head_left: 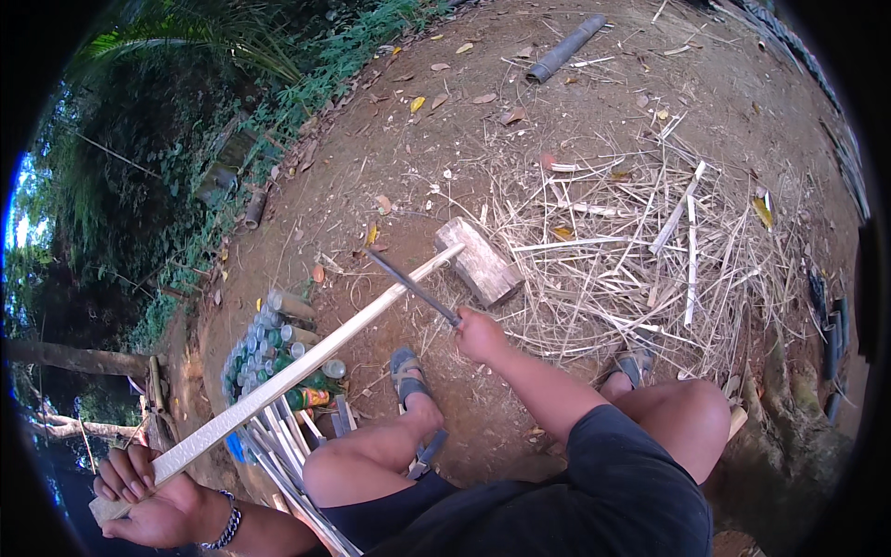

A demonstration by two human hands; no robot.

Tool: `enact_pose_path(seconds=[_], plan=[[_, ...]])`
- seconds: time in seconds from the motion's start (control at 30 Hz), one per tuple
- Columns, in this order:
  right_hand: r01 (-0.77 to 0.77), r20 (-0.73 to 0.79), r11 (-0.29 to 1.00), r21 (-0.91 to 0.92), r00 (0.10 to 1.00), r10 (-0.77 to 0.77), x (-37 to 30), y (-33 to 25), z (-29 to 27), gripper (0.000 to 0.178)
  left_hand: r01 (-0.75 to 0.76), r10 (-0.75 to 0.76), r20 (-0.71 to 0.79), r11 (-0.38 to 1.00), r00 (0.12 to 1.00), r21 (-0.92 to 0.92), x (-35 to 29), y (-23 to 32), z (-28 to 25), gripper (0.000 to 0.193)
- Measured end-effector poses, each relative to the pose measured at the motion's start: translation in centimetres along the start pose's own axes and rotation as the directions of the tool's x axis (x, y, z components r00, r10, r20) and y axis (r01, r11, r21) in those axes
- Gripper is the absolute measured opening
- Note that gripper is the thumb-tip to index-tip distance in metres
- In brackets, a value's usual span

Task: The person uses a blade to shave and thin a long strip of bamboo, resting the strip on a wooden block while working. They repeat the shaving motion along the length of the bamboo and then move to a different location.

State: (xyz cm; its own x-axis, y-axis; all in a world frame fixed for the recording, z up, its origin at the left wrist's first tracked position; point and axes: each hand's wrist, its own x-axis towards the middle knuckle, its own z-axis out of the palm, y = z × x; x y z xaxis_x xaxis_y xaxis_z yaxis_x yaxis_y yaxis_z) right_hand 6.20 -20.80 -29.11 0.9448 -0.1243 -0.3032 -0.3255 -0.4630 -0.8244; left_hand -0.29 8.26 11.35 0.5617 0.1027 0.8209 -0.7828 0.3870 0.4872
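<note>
At the lower left, my left hand (158,506) is closed around the thick end of a long pale bamboo or wood strip (306,362). The strip slants up to the right and narrows to a pointed tip over a wooden block (483,265) on the ground. My right hand (483,336), near the middle, grips a knife whose handle is hidden in my fist. Its dark, narrow blade (413,285) points up and left and crosses the strip a little below the tip. Whether blade and strip touch, I cannot tell.
Shavings and split strips (640,251) litter the dirt right of the block. Glass and plastic bottles (269,348) are piled at left, beside a bundle of long strips (288,446) near my left leg. A dark pipe-like piece (566,48) lies far off; greenery borders the left.
</note>
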Motion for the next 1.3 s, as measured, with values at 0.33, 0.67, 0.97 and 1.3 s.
enact_pose_path(seconds=[0.33, 0.67, 0.97, 1.3], plan=[[-0.093, 0.102, 0.995, -0.039, 0.99, 0.097, 4.0, 1.9, -0.4, 0.033, 0.062, -0.063, 0.082, 0.998, 0.995, 0.013, 2.7, 0.1, -2.1, 0.071], [-0.275, 0.02, 0.949, 0.154, 0.961, 0.275, 9.5, 13.4, 1.8, 0.033, 0.085, -0.086, -0.054, 0.996, 0.995, -0.009, 2.6, -0.6, -2.8, 0.046], [-0.032, -0.126, 0.975, 0.222, 0.99, 0.061, -1.6, 1.8, 0.5, 0.027, 0.197, -0.166, 0.152, 0.956, 0.974, -0.219, 1.8, 0.2, -1.3, 0.04], [0.599, -0.038, 0.777, 0.193, 0.796, -0.604, -16.8, -17.5, -2.8, 0.027, -0.077, 0.07, -0.086, 0.993, 0.994, -0.085, -2.9, 0.2, 2.4, 0.046]])
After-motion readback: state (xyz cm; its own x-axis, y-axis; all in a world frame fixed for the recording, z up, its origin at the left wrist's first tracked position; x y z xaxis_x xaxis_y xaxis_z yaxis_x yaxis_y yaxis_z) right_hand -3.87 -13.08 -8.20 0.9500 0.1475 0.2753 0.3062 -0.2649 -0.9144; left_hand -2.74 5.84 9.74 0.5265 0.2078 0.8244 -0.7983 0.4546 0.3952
